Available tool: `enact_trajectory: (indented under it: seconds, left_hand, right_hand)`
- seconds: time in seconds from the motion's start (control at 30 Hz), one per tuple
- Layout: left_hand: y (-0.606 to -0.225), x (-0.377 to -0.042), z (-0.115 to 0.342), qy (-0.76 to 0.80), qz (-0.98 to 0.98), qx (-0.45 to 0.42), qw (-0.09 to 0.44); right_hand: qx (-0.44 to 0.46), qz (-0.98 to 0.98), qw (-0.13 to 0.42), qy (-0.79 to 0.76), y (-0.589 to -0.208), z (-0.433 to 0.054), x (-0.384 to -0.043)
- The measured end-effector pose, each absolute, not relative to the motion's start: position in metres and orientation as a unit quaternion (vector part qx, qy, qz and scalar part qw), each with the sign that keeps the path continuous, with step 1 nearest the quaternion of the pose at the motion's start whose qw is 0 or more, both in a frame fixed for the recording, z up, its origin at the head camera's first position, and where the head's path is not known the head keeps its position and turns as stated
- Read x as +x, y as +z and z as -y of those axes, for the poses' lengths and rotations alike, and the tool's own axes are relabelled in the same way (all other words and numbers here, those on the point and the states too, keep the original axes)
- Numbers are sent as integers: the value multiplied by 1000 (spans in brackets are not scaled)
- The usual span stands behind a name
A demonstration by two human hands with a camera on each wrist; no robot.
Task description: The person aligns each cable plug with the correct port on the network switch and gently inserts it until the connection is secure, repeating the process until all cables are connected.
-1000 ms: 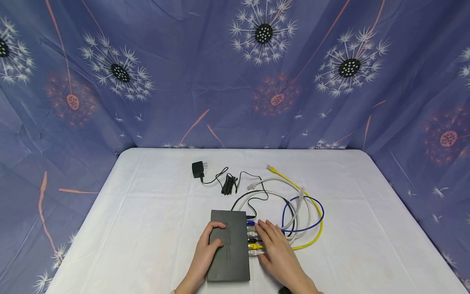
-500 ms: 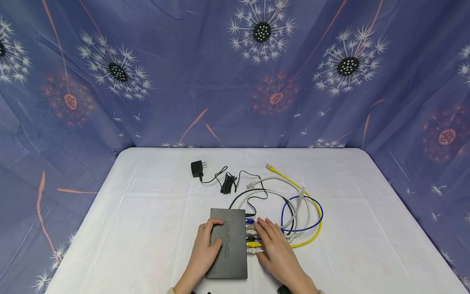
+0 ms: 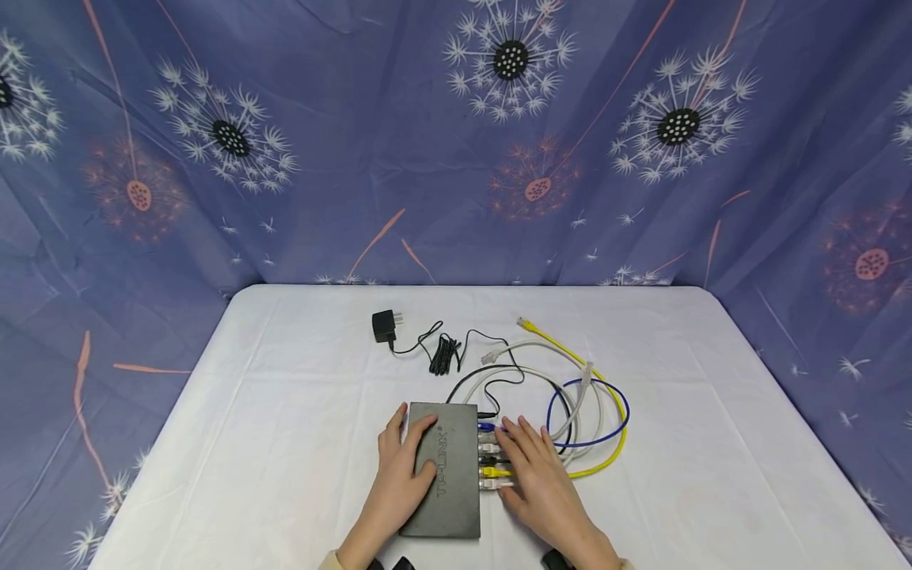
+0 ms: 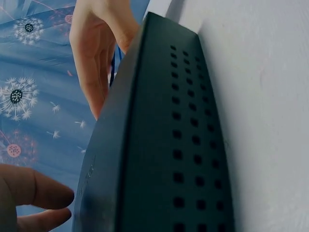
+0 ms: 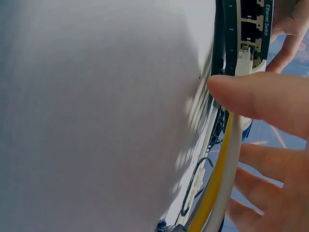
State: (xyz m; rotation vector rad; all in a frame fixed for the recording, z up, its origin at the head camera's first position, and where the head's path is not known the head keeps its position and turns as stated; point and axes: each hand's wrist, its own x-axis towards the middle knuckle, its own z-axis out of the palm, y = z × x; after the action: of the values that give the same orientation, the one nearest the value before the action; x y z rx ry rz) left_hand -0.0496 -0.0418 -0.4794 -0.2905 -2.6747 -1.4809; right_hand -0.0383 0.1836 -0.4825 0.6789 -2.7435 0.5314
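A dark grey Ethernet switch [image 3: 456, 507], marked TP-LINK, lies on the white table. My left hand [image 3: 394, 479] rests on its left side, thumb and index finger on top, the other fingers extended past the left edge. In the left wrist view the switch's vented side [image 4: 188, 140] faces the camera. Several network plugs sit in its right side, among them a blue plug [image 3: 486, 427] and a yellow plug [image 3: 496, 473]. My right hand [image 3: 539, 483] lies over their cables with fingers spread. Two ports [image 5: 249, 21] near the "1" and "2" marks hold no plug in the right wrist view.
A black power adapter [image 3: 384, 326] with a bundled cord [image 3: 445, 355] lies toward the back, its thin lead running to the switch. Looped cables spread to the right: a blue cable [image 3: 625, 412], a yellow cable [image 3: 618, 447] and grey ones. A patterned curtain [image 3: 427, 142] hangs behind.
My left hand's fingers have straightened from their curl round the switch's left edge. The lettering on top now shows more clearly. My right hand stays nearly in place over the cables.
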Motion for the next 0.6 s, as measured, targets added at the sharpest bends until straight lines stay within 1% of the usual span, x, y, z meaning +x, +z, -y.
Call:
enact_trajectory:
  seconds: [0.1,0.33,0.43,0.6]
  left_hand:
    - [-480,-50,42,-459,881,-107,36]
    - [-474,-57,45,-414,897,-136,74]
    - [-465,-64,47,-393,905,-138,84]
    - [-444,-78,48,-356,918,-138,104]
  right_hand:
    - [232,948,120,182,-481,-184,-38]
    - [227,949,90,201,-468,-190,-40]
    - [221,945,98,219,-462,-192,-43]
    - [199,937,141,249,-450,-195,-56]
